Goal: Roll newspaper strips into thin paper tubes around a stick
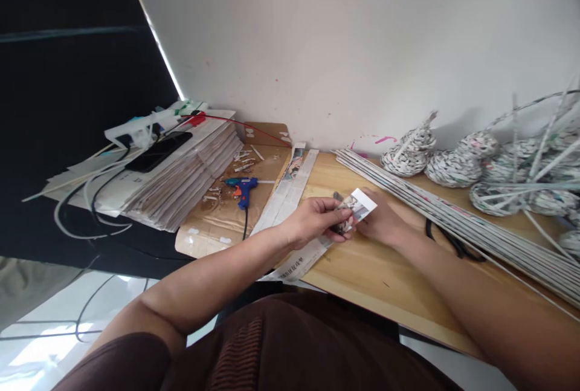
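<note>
My left hand [322, 219] pinches a small piece of printed paper [351, 210] with a white edge, thumb on top and fingers underneath. Close behind that paper, my right hand [377, 217] is blurred and its fingers are largely hidden, so its grip does not show. A small dark grey object [338, 196] pokes out beside the left fingertips; its kind cannot be made out. Long flat newspaper strips [290, 196] lie under and left of my left forearm.
Left stands a blue glue gun [244, 190] on cardboard [199, 241], beside a tall paper stack [181, 188] bearing a phone [159, 151]. Right lie rolled paper sticks [435, 206], black scissors handles [453, 242] and several woven paper shapes [408, 152]. A wall rises behind.
</note>
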`<action>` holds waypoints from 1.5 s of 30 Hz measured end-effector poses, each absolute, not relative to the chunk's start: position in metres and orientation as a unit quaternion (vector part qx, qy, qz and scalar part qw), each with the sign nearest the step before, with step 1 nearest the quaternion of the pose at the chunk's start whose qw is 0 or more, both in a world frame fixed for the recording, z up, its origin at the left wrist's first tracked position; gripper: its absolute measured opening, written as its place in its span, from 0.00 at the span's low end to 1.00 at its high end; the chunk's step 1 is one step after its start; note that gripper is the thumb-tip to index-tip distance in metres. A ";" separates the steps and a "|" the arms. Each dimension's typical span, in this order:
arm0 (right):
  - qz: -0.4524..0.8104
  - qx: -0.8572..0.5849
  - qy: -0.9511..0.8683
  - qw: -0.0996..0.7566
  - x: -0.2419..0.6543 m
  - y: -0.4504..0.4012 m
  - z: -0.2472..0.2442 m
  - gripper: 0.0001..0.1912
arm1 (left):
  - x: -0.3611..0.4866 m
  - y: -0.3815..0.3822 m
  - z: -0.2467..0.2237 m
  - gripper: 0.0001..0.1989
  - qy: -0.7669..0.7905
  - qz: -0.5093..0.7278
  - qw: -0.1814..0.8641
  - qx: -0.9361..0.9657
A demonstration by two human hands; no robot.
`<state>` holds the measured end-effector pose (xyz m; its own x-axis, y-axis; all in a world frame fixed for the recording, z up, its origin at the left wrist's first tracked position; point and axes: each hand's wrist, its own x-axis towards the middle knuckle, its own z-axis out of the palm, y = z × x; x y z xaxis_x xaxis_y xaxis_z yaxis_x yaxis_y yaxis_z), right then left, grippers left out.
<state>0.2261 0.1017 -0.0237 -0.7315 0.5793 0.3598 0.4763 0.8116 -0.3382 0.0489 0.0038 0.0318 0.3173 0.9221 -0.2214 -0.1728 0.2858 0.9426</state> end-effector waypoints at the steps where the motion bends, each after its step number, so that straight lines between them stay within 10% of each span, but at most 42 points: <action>1: 0.117 -0.299 -0.920 0.224 0.225 0.101 -0.024 0.07 | 0.047 0.006 0.033 0.18 0.425 0.407 0.677 0.442; 24: 0.190 -0.384 -0.856 0.289 0.224 0.099 -0.021 0.16 | 0.056 0.037 0.032 0.19 0.428 0.445 0.666 0.418; 32: 0.177 -0.355 -0.806 0.439 0.225 0.100 -0.017 0.21 | 0.047 0.011 0.021 0.16 0.463 0.472 0.631 0.406; 41: 0.156 -0.213 -0.942 0.206 0.226 0.084 -0.011 0.20 | 0.025 -0.010 0.005 0.14 0.483 0.488 0.602 0.407; 45: 0.187 -0.209 -0.933 0.227 0.226 0.091 -0.017 0.10 | 0.020 -0.017 0.002 0.13 0.507 0.482 0.605 0.382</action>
<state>0.2257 0.0913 -0.0170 -0.8097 0.4742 0.3457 0.3044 0.8431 -0.4434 0.0200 -0.0173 0.0023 0.0223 0.9692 -0.2452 -0.1956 0.2447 0.9497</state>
